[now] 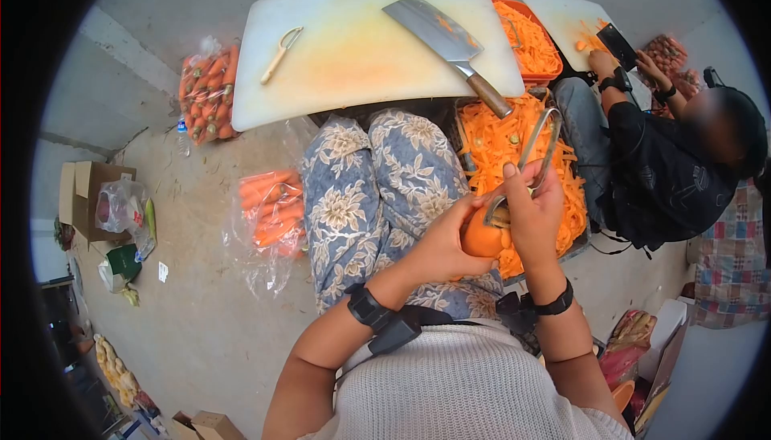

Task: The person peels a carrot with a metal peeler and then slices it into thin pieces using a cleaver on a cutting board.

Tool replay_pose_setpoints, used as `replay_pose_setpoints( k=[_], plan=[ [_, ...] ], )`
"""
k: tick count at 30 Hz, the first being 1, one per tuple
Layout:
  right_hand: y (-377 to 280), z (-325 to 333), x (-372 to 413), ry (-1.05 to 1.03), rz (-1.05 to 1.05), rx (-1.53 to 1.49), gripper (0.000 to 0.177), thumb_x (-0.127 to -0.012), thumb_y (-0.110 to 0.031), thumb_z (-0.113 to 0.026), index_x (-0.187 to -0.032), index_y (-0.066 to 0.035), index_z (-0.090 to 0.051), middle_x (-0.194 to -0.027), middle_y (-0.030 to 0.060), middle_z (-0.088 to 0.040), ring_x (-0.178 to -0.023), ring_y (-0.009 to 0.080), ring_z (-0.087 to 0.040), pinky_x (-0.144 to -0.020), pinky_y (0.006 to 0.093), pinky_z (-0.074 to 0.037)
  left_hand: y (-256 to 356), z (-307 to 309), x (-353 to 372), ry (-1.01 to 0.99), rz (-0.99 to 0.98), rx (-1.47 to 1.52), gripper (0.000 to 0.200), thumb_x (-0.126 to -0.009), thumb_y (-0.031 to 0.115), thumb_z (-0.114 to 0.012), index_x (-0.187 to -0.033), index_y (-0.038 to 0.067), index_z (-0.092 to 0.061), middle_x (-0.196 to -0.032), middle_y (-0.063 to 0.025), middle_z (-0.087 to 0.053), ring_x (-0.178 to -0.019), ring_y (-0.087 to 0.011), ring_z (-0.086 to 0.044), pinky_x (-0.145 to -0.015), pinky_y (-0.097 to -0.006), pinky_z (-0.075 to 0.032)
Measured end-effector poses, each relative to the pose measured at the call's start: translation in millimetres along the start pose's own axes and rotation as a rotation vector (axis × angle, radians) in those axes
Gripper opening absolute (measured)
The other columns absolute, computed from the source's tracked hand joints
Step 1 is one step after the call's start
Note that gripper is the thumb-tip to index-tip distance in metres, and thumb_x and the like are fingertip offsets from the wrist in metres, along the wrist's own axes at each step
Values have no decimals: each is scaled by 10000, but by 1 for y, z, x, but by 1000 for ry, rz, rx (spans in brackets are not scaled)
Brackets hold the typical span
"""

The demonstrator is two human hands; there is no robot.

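Observation:
My left hand [446, 246] is wrapped round a thick orange carrot [480, 239], seen nearly end-on, with a dark patch near its top. My right hand [536, 213] grips a bent metal peeler [531, 144] whose long loop rises above the fingers. Its lower end meets the carrot, though my fingers partly cover the contact. Beneath and beyond both hands is a crate of orange carrot shavings [502, 139] with a few cut ends among them. Ahead of my knees, a cleaver [434, 30] with a wooden handle and a small pale-handled peeler [281, 56] lie on a white cutting board [341, 46].
Bagged carrots lie left of my legs [273, 207] and beside the board [210, 91]. An orange basket of shredded carrot [530, 38] stands right of the board. A person [675, 167] at right holds a dark cleaver [617, 45] over another board [554, 10]. A cardboard box [84, 199] stands far left.

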State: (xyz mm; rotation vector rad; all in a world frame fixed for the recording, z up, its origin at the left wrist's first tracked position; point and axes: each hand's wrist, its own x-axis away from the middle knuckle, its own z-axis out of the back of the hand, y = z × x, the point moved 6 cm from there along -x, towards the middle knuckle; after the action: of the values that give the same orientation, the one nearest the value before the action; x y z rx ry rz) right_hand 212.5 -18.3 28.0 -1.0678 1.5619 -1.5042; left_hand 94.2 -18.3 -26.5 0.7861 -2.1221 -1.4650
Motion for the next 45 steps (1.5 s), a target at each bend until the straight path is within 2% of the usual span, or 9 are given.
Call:
replay_pose_setpoints(
  k=[7, 16, 22, 27, 33, 37, 39, 40, 45],
  plan=[
    [-15, -13, 10, 16, 32, -51, 194, -899, -51, -633, -886, -35, -440, -728, 24, -565, -628, 93, -622, -574, 222, -489, 26, -13, -7, 31, -47, -70, 690, -646, 41, -770, -1267, 32, -470, -1087, -45, -603, -998, -104, -575, -873, -259, -464],
    [-13, -12, 9, -105, -62, -93, 195, -899, -30, -616, -883, -34, -422, -663, 53, -598, -577, 125, -633, -536, 247, -519, 12, -14, 0, -47, 182, -57, 670, -643, 18, -741, -1266, 29, -495, -950, -14, -626, -832, -72, -594, -747, -230, -486],
    [-6, -9, 7, -159, -128, -117, 200, -903, -66, -626, -866, -42, -432, -652, 64, -611, -547, 127, -625, -515, 250, -523, 12, -15, 1, -61, 182, 28, 455, -601, 42, -721, -1035, 11, -585, -881, -1, -608, -814, -106, -578, -742, -259, -485],
    [6, 3, 1, -166, -274, -28, 223, -917, -158, -631, -865, -58, -439, -635, 81, -615, -519, 143, -625, -474, 255, -515, 9, -29, 5, -321, 63, -121, 497, -631, 22, -736, -1097, 25, -564, -953, -20, -623, -842, -92, -589, -763, -243, -488],
    [-13, 2, -10, -69, -166, -223, 224, -925, -179, -617, -921, -68, -423, -659, 109, -627, -567, 216, -667, -504, 288, -548, 16, -21, -2, -251, 111, -22, 556, -618, 39, -771, -1124, 33, -540, -990, -49, -621, -872, -107, -573, -788, -267, -481],
    [-25, 42, -27, 130, 118, -110, 207, -931, -138, -599, -925, -57, -409, -692, 119, -629, -667, 240, -687, -617, 339, -573, 12, -12, -7, -221, 41, -92, 592, -612, 50, -798, -1135, 42, -522, -998, -37, -599, -877, -99, -555, -784, -258, -474],
    [-36, 69, -28, 351, 415, 457, 189, -935, -123, -591, -937, -49, -416, -700, 118, -626, -694, 234, -683, -661, 337, -568, 10, -8, -7, -174, 80, -68, 615, -603, 64, -837, -1128, 55, -516, -998, -18, -578, -912, -94, -543, -804, -260, -468],
    [-35, 74, -27, 348, 418, 458, 189, -935, -123, -591, -937, -49, -416, -700, 118, -626, -694, 234, -683, -661, 337, -568, 9, -9, -6, -172, 76, -67, 615, -603, 64, -837, -1128, 55, -516, -998, -18, -578, -912, -94, -543, -804, -260, -468],
    [-26, 51, -2, 232, 50, -138, 190, -947, -164, -577, -938, -48, -426, -699, 115, -625, -699, 228, -674, -696, 337, -561, 7, -8, -6, -63, -43, -78, 635, -624, 112, -872, -1144, 59, -511, -1024, -15, -561, -963, -107, -530, -844, -270, -455]
  ],
)
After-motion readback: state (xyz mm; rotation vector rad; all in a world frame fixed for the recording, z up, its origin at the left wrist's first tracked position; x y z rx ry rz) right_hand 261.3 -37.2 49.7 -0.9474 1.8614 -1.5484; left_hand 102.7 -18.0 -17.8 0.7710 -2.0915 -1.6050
